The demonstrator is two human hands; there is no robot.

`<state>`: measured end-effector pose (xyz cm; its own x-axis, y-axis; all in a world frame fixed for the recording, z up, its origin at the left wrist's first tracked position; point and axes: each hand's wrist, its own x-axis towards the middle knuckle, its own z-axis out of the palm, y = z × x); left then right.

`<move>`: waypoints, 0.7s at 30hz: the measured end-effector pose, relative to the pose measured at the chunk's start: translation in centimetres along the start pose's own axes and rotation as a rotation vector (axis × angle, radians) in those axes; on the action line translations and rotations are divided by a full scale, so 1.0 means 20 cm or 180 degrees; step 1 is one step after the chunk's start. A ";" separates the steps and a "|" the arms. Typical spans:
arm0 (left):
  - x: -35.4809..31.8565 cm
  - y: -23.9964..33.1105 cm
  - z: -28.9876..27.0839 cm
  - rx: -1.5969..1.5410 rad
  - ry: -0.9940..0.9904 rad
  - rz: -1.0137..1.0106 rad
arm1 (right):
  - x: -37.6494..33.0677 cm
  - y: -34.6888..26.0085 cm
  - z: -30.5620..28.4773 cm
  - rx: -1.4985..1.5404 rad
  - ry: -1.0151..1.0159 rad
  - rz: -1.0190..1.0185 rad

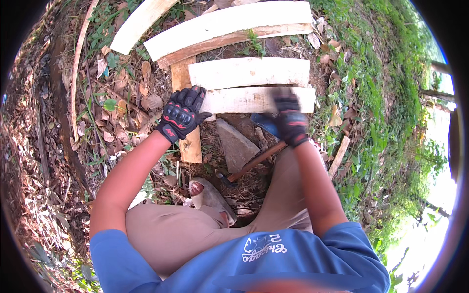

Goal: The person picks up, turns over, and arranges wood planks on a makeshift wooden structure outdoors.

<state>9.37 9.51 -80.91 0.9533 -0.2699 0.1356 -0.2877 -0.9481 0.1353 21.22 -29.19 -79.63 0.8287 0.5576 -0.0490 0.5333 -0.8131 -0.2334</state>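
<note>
My left hand (181,115), in a black glove with red trim, has its fingers stretched out at the left end of the nearest pale wooden plank (234,100). Over that plank's right part is my right hand (289,117), gloved alike; its fingers are smeared by motion. A second short pale plank (249,72) lies alongside, just beyond the first. Both rest at their left on an upright-running wooden board (190,146). Below my right hand a tool with a wooden handle (259,160) and a small dark head lies slanted between my legs.
A long curved pale plank (229,27) lies farther out, with another pale piece (141,24) at its upper left. A flat grey stone (237,146) sits before my feet. Dry leaves (151,101) cover the left ground; green plants (376,97) grow on the right.
</note>
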 end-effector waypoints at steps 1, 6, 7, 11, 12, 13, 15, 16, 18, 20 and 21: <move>0.00 0.00 0.00 -0.0063 -0.0018 -0.0016 | -0.02 0.25 -0.07 -0.0627 -0.0260 0.0460; 0.02 -0.01 -0.03 -0.0054 0.0111 0.0024 | -0.03 0.67 -0.26 0.0509 0.1477 0.2380; 0.02 -0.03 -0.05 -0.0164 0.0089 -0.0058 | 0.01 0.64 -0.27 0.0585 0.1468 0.2359; -0.01 -0.12 -0.13 -0.0662 -0.0026 -0.0585 | 0.25 0.52 -0.15 0.0826 0.0987 0.2310; -0.02 -0.14 -0.14 -0.0759 -0.0061 -0.0733 | 0.29 0.51 -0.11 0.0727 0.0981 0.2212; -0.02 -0.16 -0.16 -0.0786 -0.0207 -0.0779 | 0.33 0.51 -0.06 0.0661 0.1193 0.1913; 0.00 -0.19 -0.16 -0.0835 -0.0574 -0.0909 | 0.36 0.55 -0.02 0.0889 0.0686 0.2095; 0.02 -0.20 -0.15 -0.0880 -0.0946 -0.1040 | 0.38 0.57 0.00 0.1203 0.0697 0.2088; 0.06 -0.19 -0.12 -0.0941 -0.1144 -0.1001 | 0.40 0.61 0.02 0.1363 0.0569 0.1988; 0.09 -0.16 -0.08 -0.0966 -0.1245 -0.1018 | 0.41 0.61 0.03 0.1853 0.0643 0.1874; 0.10 -0.15 -0.06 -0.0939 -0.1360 -0.1064 | 0.40 0.62 0.02 0.2052 0.0639 0.1915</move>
<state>12.04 12.02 -79.87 0.9313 -0.0674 -0.3580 0.0780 -0.9231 0.3766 34.33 -34.73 -83.27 0.9830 -0.0203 -0.1822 -0.1483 -0.6726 -0.7250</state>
